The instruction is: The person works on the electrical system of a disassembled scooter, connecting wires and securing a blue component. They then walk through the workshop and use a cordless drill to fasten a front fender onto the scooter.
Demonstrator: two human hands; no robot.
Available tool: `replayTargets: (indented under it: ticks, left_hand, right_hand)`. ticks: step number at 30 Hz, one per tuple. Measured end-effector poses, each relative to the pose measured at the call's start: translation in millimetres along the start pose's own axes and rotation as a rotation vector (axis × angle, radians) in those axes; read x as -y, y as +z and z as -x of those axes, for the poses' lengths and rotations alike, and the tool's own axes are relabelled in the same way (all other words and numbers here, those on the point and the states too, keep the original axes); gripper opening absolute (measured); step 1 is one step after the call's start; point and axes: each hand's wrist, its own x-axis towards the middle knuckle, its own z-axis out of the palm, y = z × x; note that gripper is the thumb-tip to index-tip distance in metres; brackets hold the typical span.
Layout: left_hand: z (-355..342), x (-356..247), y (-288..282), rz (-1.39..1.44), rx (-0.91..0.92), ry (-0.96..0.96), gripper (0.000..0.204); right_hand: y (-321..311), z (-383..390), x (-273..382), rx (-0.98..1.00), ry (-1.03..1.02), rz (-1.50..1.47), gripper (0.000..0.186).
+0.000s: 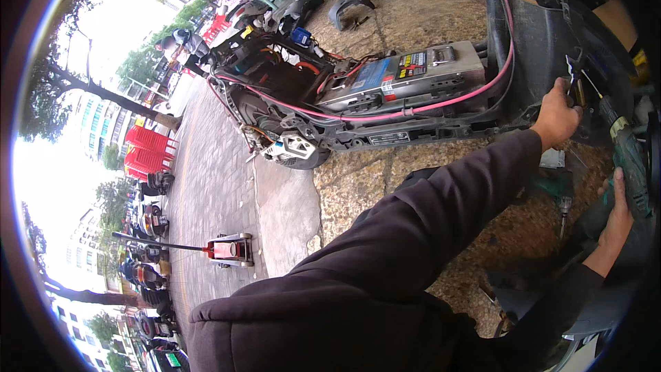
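My left hand (556,118) is closed at the black front panel (533,34) of a stripped electric scooter. From its fingers a small hand tool (571,69) with a silver, forked tip points up; it looks like pliers. My right hand (617,217) grips a green power drill (628,155) from below. The drill's long thin bit (594,86) reaches toward the panel, close to my left hand. Whether the bit touches anything cannot be made out. Shadow and the picture's dark rim hide part of the drill's body.
A metal-cased battery (413,72) sits in the scooter frame, with a pink cable (385,118) running alongside. A second green power tool (556,189) lies below my left hand. A red floor jack (229,250) stands on the paving. Red stacked chairs (148,150) and parked scooters are farther off.
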Motion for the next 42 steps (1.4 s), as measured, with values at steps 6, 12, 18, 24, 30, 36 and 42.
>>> replayTargets:
  ticks: [6, 12, 18, 24, 30, 36, 42]
  left_hand:
    - [3.3, -8.1, -4.1, -0.051, 0.015, -0.031, 0.052]
    - [6.8, -4.7, -11.7, -0.312, -0.109, 0.113, 0.049]
    - [-2.9, 7.5, -2.5, 0.05, 0.131, -0.083, 0.057]
    - [2.1, -5.0, 6.4, 0.093, 0.078, -0.111, 0.059]
    - [2.4, -6.3, 4.7, 0.072, 0.092, -0.114, 0.059]
    - [4.6, -9.9, 4.0, 0.064, 0.088, -0.132, 0.061]
    - [2.0, -5.4, 1.4, -0.012, 0.135, -0.11, 0.061]
  right_hand:
    - [-5.7, -4.8, -3.7, 0.028, 0.055, 0.028, 0.032]
    - [4.4, -1.3, 6.6, -0.063, 0.136, -0.027, 0.032]
    - [4.9, 9.3, 34.3, 0.124, -0.001, -0.25, 0.021]
    - [5.2, 4.8, 46.6, 0.142, 0.082, -0.217, 0.023]
    - [7.8, 3.7, 40.4, 0.159, 0.047, -0.233, 0.023]
    - [11.3, 5.6, 38.5, 0.147, 0.059, -0.217, 0.022]
    - [10.3, 3.9, 37.7, 0.191, 0.018, -0.138, 0.025]
